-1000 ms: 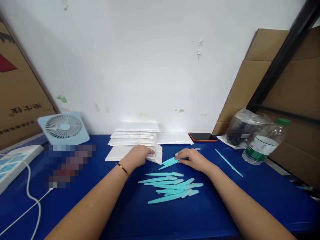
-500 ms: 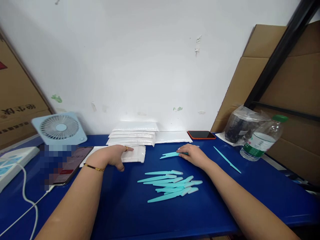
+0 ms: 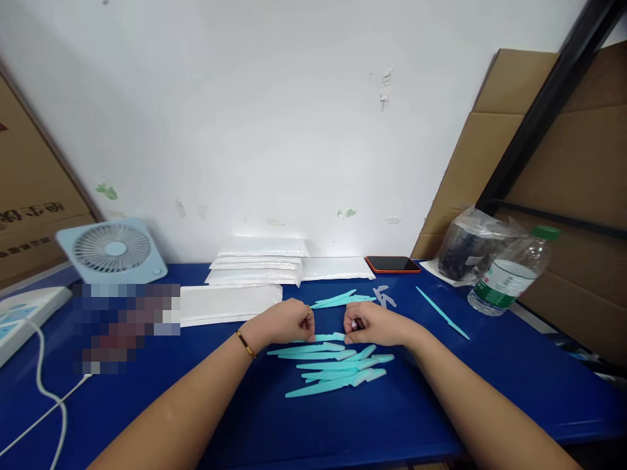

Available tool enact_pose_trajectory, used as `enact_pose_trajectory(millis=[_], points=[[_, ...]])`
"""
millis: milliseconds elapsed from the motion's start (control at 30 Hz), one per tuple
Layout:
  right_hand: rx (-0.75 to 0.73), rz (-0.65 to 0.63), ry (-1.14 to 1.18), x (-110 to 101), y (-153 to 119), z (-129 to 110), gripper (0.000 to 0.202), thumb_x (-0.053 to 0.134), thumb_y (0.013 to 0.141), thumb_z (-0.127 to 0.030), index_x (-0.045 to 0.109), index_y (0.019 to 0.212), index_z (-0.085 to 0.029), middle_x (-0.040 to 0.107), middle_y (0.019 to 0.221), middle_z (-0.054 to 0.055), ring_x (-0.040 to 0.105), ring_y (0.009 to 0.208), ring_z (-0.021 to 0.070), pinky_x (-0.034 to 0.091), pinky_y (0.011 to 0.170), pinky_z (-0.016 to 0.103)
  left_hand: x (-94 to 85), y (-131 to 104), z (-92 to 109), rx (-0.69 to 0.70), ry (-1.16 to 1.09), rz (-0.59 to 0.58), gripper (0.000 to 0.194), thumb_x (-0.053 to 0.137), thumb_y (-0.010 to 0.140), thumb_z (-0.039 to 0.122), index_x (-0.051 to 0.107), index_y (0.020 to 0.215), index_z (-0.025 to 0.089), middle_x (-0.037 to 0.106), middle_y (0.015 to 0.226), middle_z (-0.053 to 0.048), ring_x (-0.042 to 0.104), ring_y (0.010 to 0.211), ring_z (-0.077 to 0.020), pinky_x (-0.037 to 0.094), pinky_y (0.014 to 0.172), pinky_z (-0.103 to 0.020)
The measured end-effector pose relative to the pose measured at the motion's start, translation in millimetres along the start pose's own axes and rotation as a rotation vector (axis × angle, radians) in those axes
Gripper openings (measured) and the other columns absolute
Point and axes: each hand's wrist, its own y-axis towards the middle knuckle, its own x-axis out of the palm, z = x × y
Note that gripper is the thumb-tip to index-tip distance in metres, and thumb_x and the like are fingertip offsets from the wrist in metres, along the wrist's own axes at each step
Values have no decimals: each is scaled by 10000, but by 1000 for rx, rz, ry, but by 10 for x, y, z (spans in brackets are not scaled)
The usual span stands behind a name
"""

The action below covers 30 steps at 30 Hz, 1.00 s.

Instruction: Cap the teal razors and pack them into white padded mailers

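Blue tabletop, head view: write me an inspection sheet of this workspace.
Surface: blue tabletop, no damage seen
Job's things: slim turquoise plastic tools, loosely overlapping in front; stacked white padded envelopes by the wall
Clutter: light-blue square fan, orange-edged phone, clear green-capped bottle
Hands: left hand and right hand at opposite ends of one tool; grip unclear
Cables: white cables, left side
Surroundings: scuffed white wall; brown cardboard at both sides

Glossy white plastic packets (image 3: 225, 304) lie beside matt turquoise plastic razors (image 3: 316, 390).
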Motion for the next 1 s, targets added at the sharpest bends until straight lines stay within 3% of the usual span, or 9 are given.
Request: enact_pose_trajectory(millis=[67,167,300,367,500,567,733,900,1000], points=[[17,39,-35,-37,6,72,198,636,715,-367,632,762,-175,570,760,12,504,640,118,376,553,218,0,60,-41,-22,38,59,122,559,726,281,652,727,202,660,716,5,574,642,-128,368,514,-204],[85,192,-108,-168,-25,206,149,617,730,-323,630,731,-174,573,752,21,504,648,128,372,572,229,16,172,-85,-56,153,236,123,532,750,246,643,724,200,662,766,-10,581,701,-145,376,577,-227],[154,384,-134,-301,-82,253,178,629,717,-353,638,726,-175,580,776,32,508,662,136,375,592,240,40,211,-80,-71,150,371,206,571,745,378,632,838,204,644,858,-25,577,762,-163,386,609,-236],[112,380,-98,-285,-94,167,198,611,733,-375,639,731,-179,578,765,27,504,652,132,378,587,237,26,143,-51,-33,100,304,257,591,716,437,639,831,212,641,830,-14,575,739,-158,381,586,-230],[5,183,10,-132,-72,-87,212,610,738,-397,656,744,-191,577,763,17,507,639,118,385,561,220,-5,-14,27,0,-10,-28,244,633,662,441,663,755,218,641,705,12,557,610,-129,345,493,-212],[-23,98,34,-49,-45,-164,232,636,711,-422,668,756,-197,578,775,14,515,649,118,384,553,214,14,-19,57,-41,-23,-45,203,620,680,405,662,735,214,645,694,13,549,592,-124,331,475,-210],[9,73,7,6,8,-92,215,613,734,-392,658,778,-186,590,702,6,499,596,113,354,520,208,140,174,69,-47,69,171,172,606,723,374,649,725,207,634,723,2,547,618,-131,337,508,-220],[125,265,-156,-181,-37,145,160,596,738,-337,644,714,-187,608,703,22,513,607,133,350,540,227,177,341,68,-55,194,397,175,549,798,350,637,808,199,619,854,-24,575,758,-166,402,674,-269],[200,387,-149,-267,-95,154,165,607,726,-345,647,733,-185,612,726,30,523,627,140,360,548,230,146,319,87,-60,171,448,244,592,761,399,618,915,212,603,941,-31,567,862,-189,410,725,-278]])
